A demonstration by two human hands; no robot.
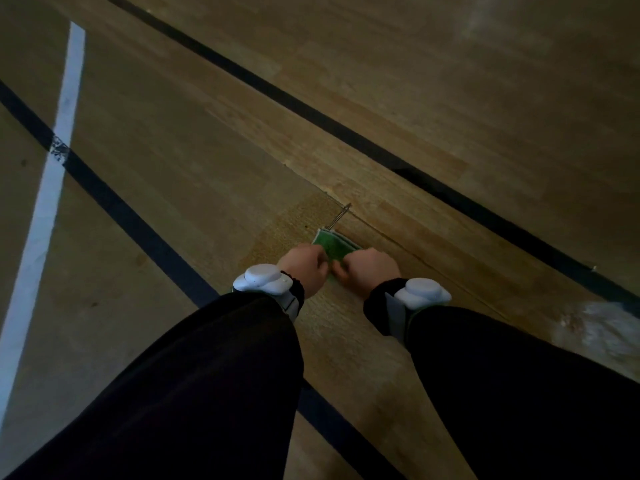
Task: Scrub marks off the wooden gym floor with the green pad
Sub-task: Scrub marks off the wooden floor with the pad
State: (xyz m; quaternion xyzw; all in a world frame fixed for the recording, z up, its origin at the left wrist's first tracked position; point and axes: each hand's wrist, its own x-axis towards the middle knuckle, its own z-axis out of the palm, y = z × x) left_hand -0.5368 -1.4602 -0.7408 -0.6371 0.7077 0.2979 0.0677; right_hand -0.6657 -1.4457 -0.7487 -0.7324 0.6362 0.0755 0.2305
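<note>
A green scrubbing pad [333, 247] lies flat on the wooden gym floor [207, 168], its near half hidden under my fingers. My left hand [304, 268] presses on the pad's left side with curled fingers. On the pad's right side sits my right hand [372, 270], also curled over it. Both hands touch each other at the pad's near edge. A thin grey scuff mark [341, 214] runs just beyond the pad's far corner. Both wrists carry white round devices on black straps, and my sleeves are black.
Two dark painted lines cross the floor diagonally, one [346, 133] beyond the pad and one [121, 202] on the near left. A white line [55, 168] crosses the left one. A pale worn patch [595, 327] lies at the right.
</note>
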